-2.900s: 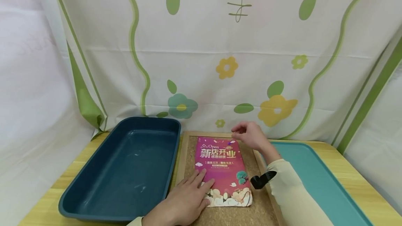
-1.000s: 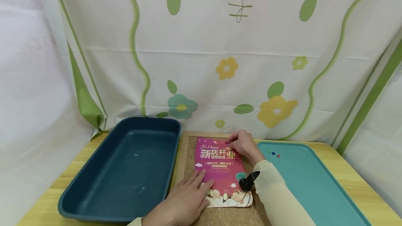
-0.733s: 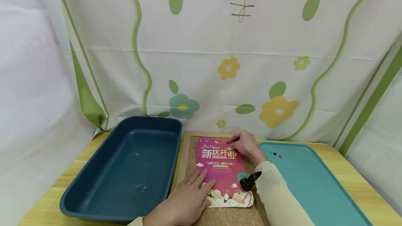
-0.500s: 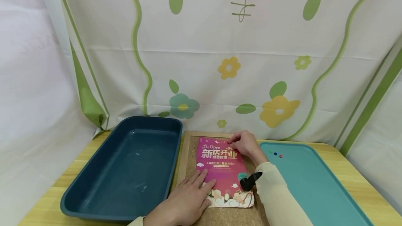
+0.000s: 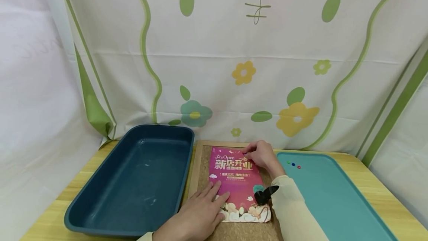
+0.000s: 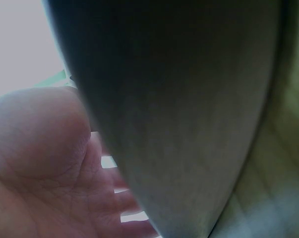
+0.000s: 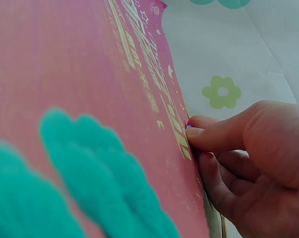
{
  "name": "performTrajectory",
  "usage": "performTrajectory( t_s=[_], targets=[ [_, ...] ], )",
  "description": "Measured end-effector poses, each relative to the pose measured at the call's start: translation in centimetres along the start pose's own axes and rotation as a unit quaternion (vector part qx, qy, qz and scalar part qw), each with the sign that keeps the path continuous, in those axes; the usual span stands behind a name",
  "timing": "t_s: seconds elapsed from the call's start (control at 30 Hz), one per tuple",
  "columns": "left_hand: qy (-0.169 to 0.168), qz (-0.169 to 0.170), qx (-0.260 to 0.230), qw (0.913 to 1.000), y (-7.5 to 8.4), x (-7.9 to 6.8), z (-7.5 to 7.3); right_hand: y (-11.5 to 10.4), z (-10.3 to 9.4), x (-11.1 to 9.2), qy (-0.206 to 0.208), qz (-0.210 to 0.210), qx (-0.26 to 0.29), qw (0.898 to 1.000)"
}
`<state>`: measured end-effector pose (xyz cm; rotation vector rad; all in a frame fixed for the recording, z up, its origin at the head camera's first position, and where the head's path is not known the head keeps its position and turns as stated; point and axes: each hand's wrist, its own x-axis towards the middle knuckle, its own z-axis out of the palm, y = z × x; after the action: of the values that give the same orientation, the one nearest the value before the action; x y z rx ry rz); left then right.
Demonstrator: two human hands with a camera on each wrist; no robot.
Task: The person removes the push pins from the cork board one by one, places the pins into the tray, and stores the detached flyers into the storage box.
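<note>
A magenta poster (image 5: pixel 237 190) lies on a wood-framed cork board (image 5: pixel 245 231). My left hand (image 5: pixel 200 211) rests spread, fingers straight, on the poster's lower left part and the board beside it. Near the poster's upper right corner, my right hand (image 5: pixel 262 155) pinches a small purple-blue pin (image 7: pixel 189 127) between thumb and forefinger, against the paper. Its other fingers curl beneath, as the right wrist view shows. The pin's tip is hidden. In the left wrist view a dark, blurred surface covers much of the left hand (image 6: pixel 45 163).
A deep dark-blue tub (image 5: pixel 130 181) stands left of the board. To the right lies a flat teal tray (image 5: pixel 334 196) with a green pin (image 5: pixel 288 162), a blue pin (image 5: pixel 293 164) and a red pin (image 5: pixel 299 167). A flowered cloth (image 5: pixel 214 66) hangs behind the table.
My right hand has come down from the board's top edge onto the poster's upper right, uncovering the pins on the tray. It has barely moved in the last second. The left hand stays put.
</note>
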<state>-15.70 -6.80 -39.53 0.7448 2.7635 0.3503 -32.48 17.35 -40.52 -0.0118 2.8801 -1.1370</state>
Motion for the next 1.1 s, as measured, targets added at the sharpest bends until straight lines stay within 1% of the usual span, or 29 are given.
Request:
performTrajectory(
  t_s=[0.43,0.77,1.1],
  targets=[
    [-0.001,-0.004,-0.003,1.0,0.1,0.0,-0.07,0.14,0.11,0.19,0.008,-0.012,-0.006,1.0],
    [-0.001,-0.005,-0.006,1.0,0.14,-0.03,-0.12,0.01,0.03,0.21,0.002,-0.007,-0.004,1.0],
    [-0.001,-0.007,-0.007,1.0,0.14,-0.05,-0.16,0.02,0.02,0.13,0.002,-0.016,-0.003,1.0]
  ],
)
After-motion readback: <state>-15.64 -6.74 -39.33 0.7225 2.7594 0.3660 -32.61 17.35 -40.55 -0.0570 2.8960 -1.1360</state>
